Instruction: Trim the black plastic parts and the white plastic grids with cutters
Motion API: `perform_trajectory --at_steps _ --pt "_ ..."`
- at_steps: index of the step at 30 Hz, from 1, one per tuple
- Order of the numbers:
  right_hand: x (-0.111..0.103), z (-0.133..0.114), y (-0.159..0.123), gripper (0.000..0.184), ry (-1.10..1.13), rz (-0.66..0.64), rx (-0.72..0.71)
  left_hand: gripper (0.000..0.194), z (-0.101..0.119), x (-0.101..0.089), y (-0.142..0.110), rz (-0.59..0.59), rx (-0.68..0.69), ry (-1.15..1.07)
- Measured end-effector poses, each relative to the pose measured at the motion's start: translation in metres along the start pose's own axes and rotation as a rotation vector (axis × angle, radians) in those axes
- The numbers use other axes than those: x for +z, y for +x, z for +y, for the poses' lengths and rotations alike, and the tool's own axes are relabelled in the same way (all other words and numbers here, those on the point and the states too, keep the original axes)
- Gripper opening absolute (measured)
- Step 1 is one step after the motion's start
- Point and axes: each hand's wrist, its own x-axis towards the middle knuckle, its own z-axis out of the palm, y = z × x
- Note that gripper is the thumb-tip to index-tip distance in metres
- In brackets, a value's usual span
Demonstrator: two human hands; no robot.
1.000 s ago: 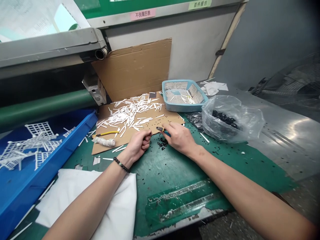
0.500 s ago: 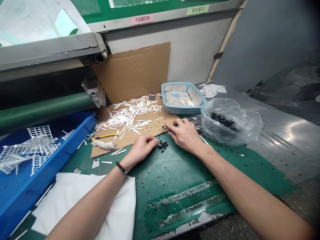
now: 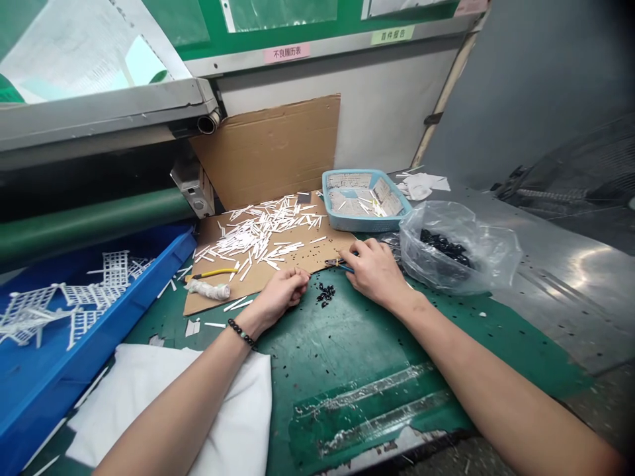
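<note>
My right hand [image 3: 374, 270] is wrapped round a small pair of nippers [image 3: 338, 264]; a blue handle shows under the fingers and the jaws point left. My left hand [image 3: 282, 294], with a beaded bracelet at the wrist, is closed in a pinch just left of the jaws. What it pinches is too small to make out. Between and slightly below the hands lies a little pile of black parts [image 3: 325, 295] on the green mat [image 3: 342, 350]. Behind them, many white sticks [image 3: 258, 231] are scattered over a cardboard sheet [image 3: 208, 303].
A blue tray [image 3: 99, 337] with white lattice frames stands at left. Yellow-handled pliers [image 3: 215, 272] and a wrapped roll [image 3: 211, 289] lie on the cardboard. A light-blue basket [image 3: 367, 225] and a clear bag [image 3: 489, 264] of black parts stand at right. White cloth [image 3: 238, 403] lies under my left forearm.
My left hand has drawn slightly left and down, away from the black pile. The nippers in my right hand now show more plainly. The whole view has shifted slightly.
</note>
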Motion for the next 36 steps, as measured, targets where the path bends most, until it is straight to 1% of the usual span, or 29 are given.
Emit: perform_trajectory --at_steps 2,3,5,8,12,15,18,21,24,28,32,36 --pt "-0.002 0.000 -0.002 0.028 -0.027 -0.016 0.023 0.007 0.000 -0.002 0.001 -0.019 -0.057 -0.248" --pt "-0.002 -0.001 -0.002 0.029 -0.021 -0.007 0.033 0.007 0.000 -0.003 0.001 -0.021 -0.069 -0.324" --pt "-0.002 -0.004 -0.002 0.031 0.012 0.009 0.027 0.009 -0.001 -0.005 0.002 -0.017 -0.085 -0.406" --pt "0.001 -0.009 0.000 0.033 0.084 0.025 -0.022 0.011 -0.003 -0.006 0.003 -0.011 -0.084 -0.454" --pt "0.005 -0.012 0.000 0.035 0.154 0.078 -0.044 0.012 -0.005 -0.007 0.004 -0.013 -0.044 -0.458" --pt "0.008 -0.013 0.000 0.036 0.211 0.105 -0.055 0.016 -0.005 -0.006 0.004 0.016 -0.030 -0.445" --pt "0.007 -0.015 -0.001 0.036 0.263 0.098 -0.103 0.018 -0.006 -0.006 0.005 0.044 -0.014 -0.427" --pt "0.005 -0.021 -0.001 0.036 0.283 0.065 -0.149 0.019 -0.008 -0.006 0.007 0.050 0.011 -0.420" --pt "0.002 -0.025 -0.001 0.035 0.280 0.046 -0.167 0.022 -0.012 -0.007 0.009 0.054 0.026 -0.416" --pt "0.002 -0.027 -0.002 0.033 0.265 0.037 -0.149 0.025 -0.014 -0.009 0.010 0.058 0.047 -0.407" --pt "0.001 -0.026 -0.002 0.033 0.229 0.017 -0.152 0.027 -0.011 -0.008 0.008 0.062 0.050 -0.383" --pt "-0.006 -0.028 -0.002 0.033 0.146 -0.014 -0.193 0.027 -0.007 -0.006 0.005 0.065 0.050 -0.336"
